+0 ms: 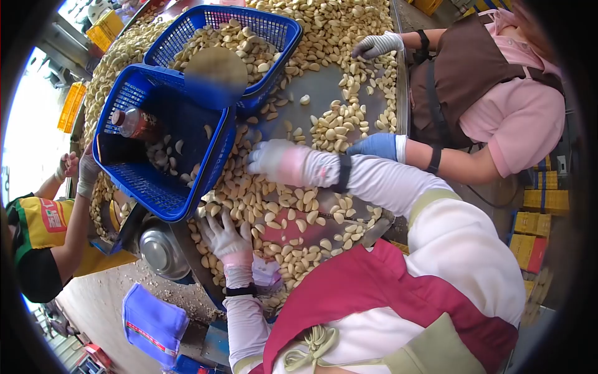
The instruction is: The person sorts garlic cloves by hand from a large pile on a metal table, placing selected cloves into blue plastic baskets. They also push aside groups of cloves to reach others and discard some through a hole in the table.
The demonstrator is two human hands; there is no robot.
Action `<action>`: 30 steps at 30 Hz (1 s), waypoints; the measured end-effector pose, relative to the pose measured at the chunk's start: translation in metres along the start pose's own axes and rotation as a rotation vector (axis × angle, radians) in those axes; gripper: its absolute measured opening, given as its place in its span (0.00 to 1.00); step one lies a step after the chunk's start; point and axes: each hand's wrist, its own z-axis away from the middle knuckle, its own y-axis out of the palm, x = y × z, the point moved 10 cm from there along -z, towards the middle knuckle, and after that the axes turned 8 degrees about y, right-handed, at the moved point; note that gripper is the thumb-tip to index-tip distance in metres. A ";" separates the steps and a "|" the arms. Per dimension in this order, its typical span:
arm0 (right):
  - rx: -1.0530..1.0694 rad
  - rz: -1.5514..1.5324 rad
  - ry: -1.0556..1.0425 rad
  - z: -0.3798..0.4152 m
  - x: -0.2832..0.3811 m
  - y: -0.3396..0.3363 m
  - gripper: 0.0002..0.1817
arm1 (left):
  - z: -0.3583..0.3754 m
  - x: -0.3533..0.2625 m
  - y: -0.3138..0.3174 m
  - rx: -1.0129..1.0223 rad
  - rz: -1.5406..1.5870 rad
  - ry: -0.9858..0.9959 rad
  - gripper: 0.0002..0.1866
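Peeled garlic cloves [305, 198] lie spread over the metal table in front of me. My left hand [227, 240], in a pale glove, rests among them with its fingers spread, just below the near blue basket. Farther in, my right hand [274, 159] reaches over the cloves beside that basket's right side. Motion smears its fingers, so its grip does not show. The near blue basket [208, 168] is tilted and holds a bottle with a red label [140, 124] and a few cloves. Behind it, a second blue basket [289, 37] is heaped with cloves.
At the right, a co-worker in a brown apron [464, 68] has both gloved hands by the cloves. Another person's gloved hand [89, 174] touches the near basket's left side. A metal bowl [163, 252] and a purple cloth-like item [154, 324] are at lower left.
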 end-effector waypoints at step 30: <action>0.515 -0.779 0.440 0.077 0.053 0.046 0.24 | 0.006 -0.052 -0.045 -0.250 0.718 -0.067 0.14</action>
